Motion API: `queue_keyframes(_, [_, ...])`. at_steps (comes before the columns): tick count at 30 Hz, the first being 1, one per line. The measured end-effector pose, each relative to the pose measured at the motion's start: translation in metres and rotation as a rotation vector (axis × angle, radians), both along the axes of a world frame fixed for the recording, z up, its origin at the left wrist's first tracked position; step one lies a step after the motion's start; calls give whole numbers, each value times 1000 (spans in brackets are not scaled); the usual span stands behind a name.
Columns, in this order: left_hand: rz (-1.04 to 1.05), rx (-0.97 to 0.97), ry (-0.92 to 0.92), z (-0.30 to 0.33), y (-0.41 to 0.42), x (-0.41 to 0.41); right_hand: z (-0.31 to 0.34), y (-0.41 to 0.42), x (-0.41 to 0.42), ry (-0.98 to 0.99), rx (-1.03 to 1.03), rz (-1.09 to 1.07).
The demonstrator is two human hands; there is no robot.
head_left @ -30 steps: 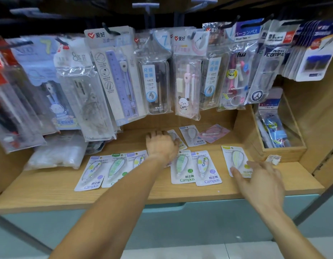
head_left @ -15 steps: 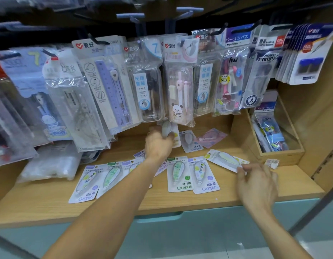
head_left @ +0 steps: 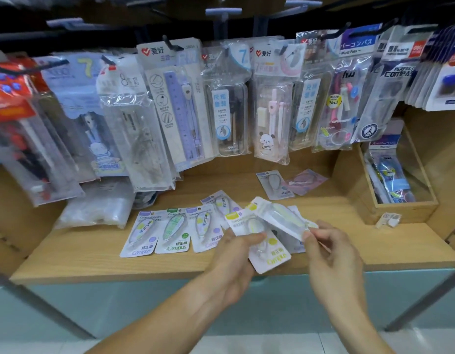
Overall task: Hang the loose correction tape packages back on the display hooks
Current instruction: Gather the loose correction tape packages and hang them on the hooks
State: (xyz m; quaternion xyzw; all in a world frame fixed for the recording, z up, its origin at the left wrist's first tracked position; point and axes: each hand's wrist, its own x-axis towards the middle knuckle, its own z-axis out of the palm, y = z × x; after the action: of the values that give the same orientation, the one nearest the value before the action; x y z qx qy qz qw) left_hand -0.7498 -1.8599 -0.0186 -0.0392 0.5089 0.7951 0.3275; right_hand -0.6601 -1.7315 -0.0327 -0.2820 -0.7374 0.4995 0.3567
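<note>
My left hand (head_left: 235, 254) grips a yellow-labelled correction tape package (head_left: 271, 247) over the front of the wooden shelf (head_left: 93, 261). My right hand (head_left: 326, 247) pinches a second yellow package (head_left: 277, 215) by its lower end, tilted and overlapping the first. Three packages (head_left: 170, 232) lie side by side on the shelf to the left, with one more (head_left: 221, 200) behind them. Another package (head_left: 273, 183) lies further back near a pink one (head_left: 306, 181). Empty display hooks (head_left: 222, 12) stick out above the hanging goods.
Hanging compass and ruler sets (head_left: 229, 103) fill the rail above the shelf. A wooden box (head_left: 405, 208) of packaged items stands at the right, a small white tag (head_left: 387, 221) before it. A clear plastic bag (head_left: 98, 208) lies at the left.
Both hands lifted their packages off the shelf and drew them toward me; the two packages now meet and overlap in front. The view shifted slightly.
</note>
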Motion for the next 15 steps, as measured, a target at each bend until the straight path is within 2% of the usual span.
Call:
queue_keyframes(3, [-60, 98, -55, -2, -16, 3, -5, -27, -5, -10, 93, 28])
queue_keyframes(5, [-67, 127, -27, -2, -25, 3, -7, -40, -3, -40, 88, 55])
queue_keyframes(8, [-16, 97, 66, -7, -31, 3, -8, -53, 0, -85, 50, 117])
queue_keyframes(10, [42, 59, 58, -10, -34, 3, -9, -57, 0, -123, 26, 186])
queue_keyframes(12, [58, 49, 55, -12, -39, 1, -9, -58, -3, -160, -48, 248])
queue_keyframes(15, [40, 34, 73, -13, -50, -1, -6, -60, -10, -130, -283, 318])
